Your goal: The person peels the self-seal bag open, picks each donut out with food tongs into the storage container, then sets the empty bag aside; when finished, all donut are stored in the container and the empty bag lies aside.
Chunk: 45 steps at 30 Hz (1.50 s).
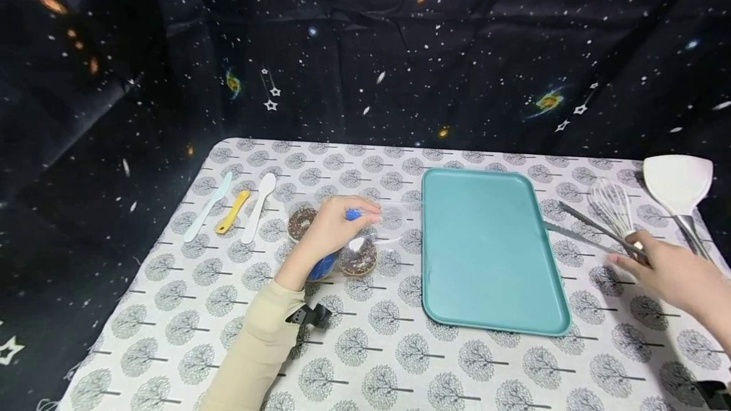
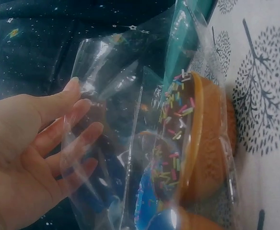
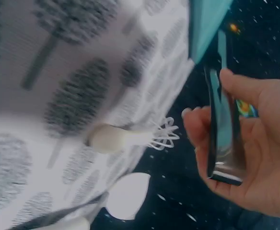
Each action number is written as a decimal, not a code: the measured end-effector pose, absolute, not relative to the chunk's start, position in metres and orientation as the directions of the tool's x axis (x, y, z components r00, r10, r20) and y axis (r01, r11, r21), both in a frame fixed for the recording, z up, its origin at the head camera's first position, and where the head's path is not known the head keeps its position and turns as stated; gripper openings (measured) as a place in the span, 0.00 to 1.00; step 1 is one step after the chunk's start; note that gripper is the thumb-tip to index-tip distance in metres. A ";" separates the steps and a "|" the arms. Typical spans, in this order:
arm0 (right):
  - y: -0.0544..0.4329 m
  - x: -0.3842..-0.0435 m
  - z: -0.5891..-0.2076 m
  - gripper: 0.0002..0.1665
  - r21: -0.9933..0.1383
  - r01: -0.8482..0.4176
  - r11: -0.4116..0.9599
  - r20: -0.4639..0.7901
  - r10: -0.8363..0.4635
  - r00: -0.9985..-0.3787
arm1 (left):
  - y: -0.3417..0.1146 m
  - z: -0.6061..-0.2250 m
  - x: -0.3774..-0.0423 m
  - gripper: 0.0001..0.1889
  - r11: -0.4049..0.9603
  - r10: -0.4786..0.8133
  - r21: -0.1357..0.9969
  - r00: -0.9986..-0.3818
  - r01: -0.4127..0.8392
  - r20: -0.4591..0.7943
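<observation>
My left hand (image 1: 337, 224) pinches the edge of a clear plastic bag (image 2: 109, 67) between thumb and fingers. Inside the bag lie several doughnuts: a chocolate-topped one with sprinkles (image 2: 209, 139), a blue-topped one (image 1: 322, 267) partly hidden by the wrist, and another brown one (image 1: 301, 224) behind the hand. A small blue patch shows at the left fingertips in the head view. Over on the right, my right hand (image 1: 665, 265) grips metal tongs (image 1: 594, 224) near their closed end, their two arms spread apart and pointing toward the tray.
A teal tray (image 1: 485, 252) lies between the hands. Left of the bag are a mint knife (image 1: 208, 208), a small yellow utensil (image 1: 232, 212) and a white spoon (image 1: 259, 208). A whisk (image 1: 611, 202) and a white turner (image 1: 678, 182) lie by the right hand.
</observation>
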State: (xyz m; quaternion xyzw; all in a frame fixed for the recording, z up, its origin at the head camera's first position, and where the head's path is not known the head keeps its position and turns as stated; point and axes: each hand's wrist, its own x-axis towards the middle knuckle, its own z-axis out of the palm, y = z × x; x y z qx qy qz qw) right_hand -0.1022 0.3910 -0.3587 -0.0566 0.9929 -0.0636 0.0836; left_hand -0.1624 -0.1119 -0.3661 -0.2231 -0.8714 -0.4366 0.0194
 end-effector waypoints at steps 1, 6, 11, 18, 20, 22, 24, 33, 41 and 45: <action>0.389 -0.105 -0.355 0.33 -0.130 -0.116 0.985 -0.143 -0.134 -0.981 | -0.112 -0.366 -0.162 0.08 0.520 0.370 0.756 -0.902 0.398 0.220; 0.372 -0.123 -0.344 0.31 -0.089 -0.206 0.974 -0.021 -0.209 -0.978 | -0.113 -0.366 -0.162 0.08 0.526 0.360 0.759 -0.909 0.384 0.210; 0.346 -0.138 -0.345 0.27 -0.113 -0.330 0.937 0.136 -0.315 -0.939 | -0.113 -0.367 -0.163 0.09 0.526 0.359 0.763 -0.912 0.375 0.201; 0.298 -0.149 -0.359 0.25 -0.158 -0.575 0.803 0.292 -0.518 -0.804 | -0.115 -0.363 -0.163 0.09 0.522 0.364 0.764 -0.909 0.379 0.202; 0.285 -0.152 -0.360 0.24 -0.133 -0.628 0.767 0.301 -0.573 -0.762 | -0.115 -0.362 -0.163 0.09 0.519 0.371 0.764 -0.906 0.383 0.203; 0.272 -0.154 -0.361 0.23 -0.120 -0.670 0.733 0.300 -0.616 -0.728 | -0.117 -0.361 -0.162 0.10 0.518 0.377 0.761 -0.903 0.391 0.207; 0.260 -0.156 -0.362 0.23 -0.111 -0.703 0.702 0.295 -0.652 -0.698 | -0.118 -0.360 -0.162 0.10 0.516 0.383 0.760 -0.900 0.396 0.208; 0.210 -0.161 -0.374 0.21 -0.082 -0.743 0.664 0.309 -0.692 -0.652 | -0.122 -0.360 -0.162 0.09 0.492 0.399 0.784 -0.899 0.377 0.182; 0.176 -0.162 -0.377 0.22 -0.161 -0.784 0.599 0.244 -0.746 -0.620 | -0.123 -0.361 -0.163 0.08 0.466 0.419 0.780 -0.881 0.417 0.221; 0.164 -0.159 -0.382 0.23 -0.195 -0.780 0.595 0.202 -0.754 -0.626 | -0.125 -0.361 -0.163 0.08 0.470 0.438 0.776 -0.875 0.420 0.208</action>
